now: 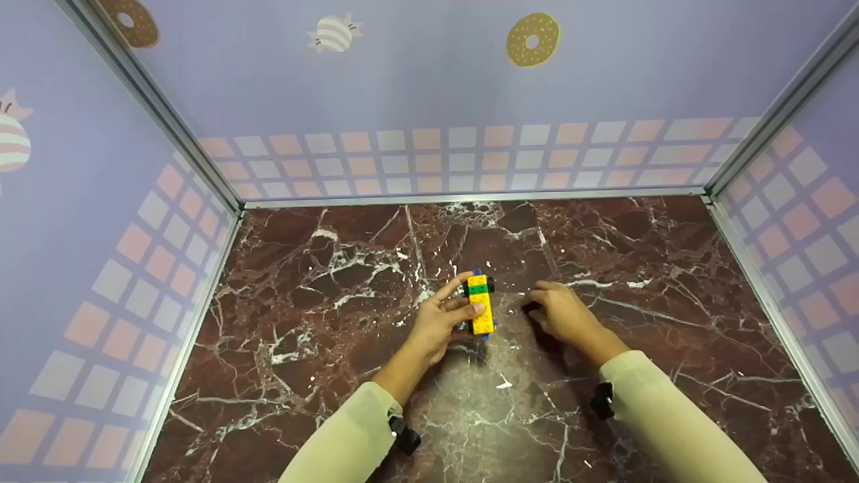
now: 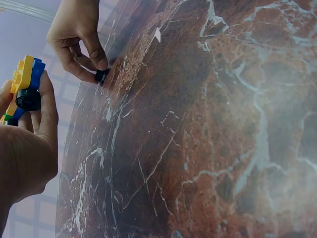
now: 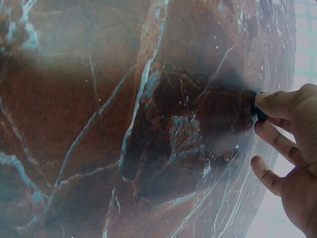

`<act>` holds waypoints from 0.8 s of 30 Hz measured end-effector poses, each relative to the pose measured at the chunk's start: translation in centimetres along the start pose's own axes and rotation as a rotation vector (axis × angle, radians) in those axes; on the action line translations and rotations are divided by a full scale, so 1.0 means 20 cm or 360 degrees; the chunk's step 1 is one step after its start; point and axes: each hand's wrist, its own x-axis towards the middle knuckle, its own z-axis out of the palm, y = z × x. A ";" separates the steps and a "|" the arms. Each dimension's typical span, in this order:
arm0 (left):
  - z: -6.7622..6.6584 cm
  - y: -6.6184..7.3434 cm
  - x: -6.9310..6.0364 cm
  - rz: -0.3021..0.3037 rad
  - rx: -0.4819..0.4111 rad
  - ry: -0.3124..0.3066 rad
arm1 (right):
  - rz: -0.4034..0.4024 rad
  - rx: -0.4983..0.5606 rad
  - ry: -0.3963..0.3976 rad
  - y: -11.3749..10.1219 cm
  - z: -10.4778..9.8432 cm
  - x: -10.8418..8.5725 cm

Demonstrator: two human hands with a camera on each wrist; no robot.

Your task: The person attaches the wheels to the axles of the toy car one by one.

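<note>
My left hand [image 1: 431,327] grips a toy car built of bricks [image 1: 482,320], yellow on top with one green strip and blue parts below. Black wheels [image 2: 28,99] sit on the car's side in the left wrist view. To the right, apart from the car, my right hand [image 1: 562,312] pinches a small black wheel [image 3: 260,106] between thumb and fingers, low at the tabletop. Most of that wheel is hidden by the fingertips. In the left wrist view the same black wheel [image 2: 102,75] shows under the right fingertips.
A dark red marbled tabletop [image 1: 302,416] with white veins lies under both hands. Purple patterned panels stand around it, the back wall [image 1: 429,87] meeting the table at a metal rail [image 1: 376,200]. Black wrist cameras [image 1: 405,436] are strapped over both sleeves.
</note>
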 end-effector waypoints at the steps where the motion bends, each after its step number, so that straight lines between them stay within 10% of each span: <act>1: 0.00 0.00 0.00 -0.0002 0.0006 0.0000 | 0.0004 0.0008 0.0003 0.00 0.00 0.00; 24: -0.01 0.00 -0.01 -0.0003 0.0068 -0.0050 | -0.0048 0.0044 0.0052 -0.07 -0.05 0.01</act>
